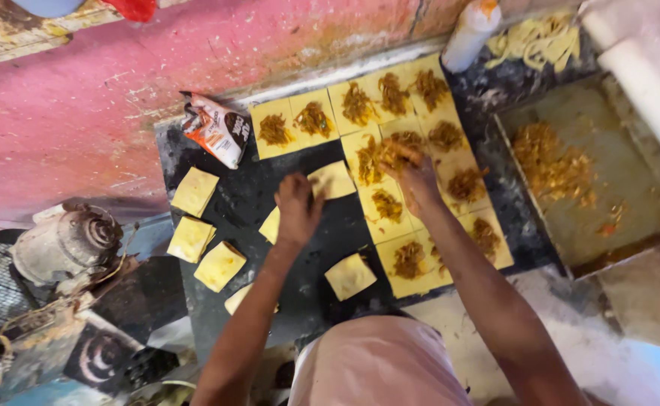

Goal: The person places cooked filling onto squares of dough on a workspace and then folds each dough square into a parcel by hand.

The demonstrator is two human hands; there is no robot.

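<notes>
Left hand [298,204] pinches a dough square [332,180], tilted cornerwise.

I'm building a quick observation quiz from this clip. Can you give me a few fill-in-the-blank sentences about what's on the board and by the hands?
1. The dough squares lie on a ____ board.
2. The right hand rests on squares topped with shredded ____.
3. The left hand touches a square with ____ filling on it.
4. The tray of filling sits to the board's ____.

Missing words: black; filling; no; right
</notes>
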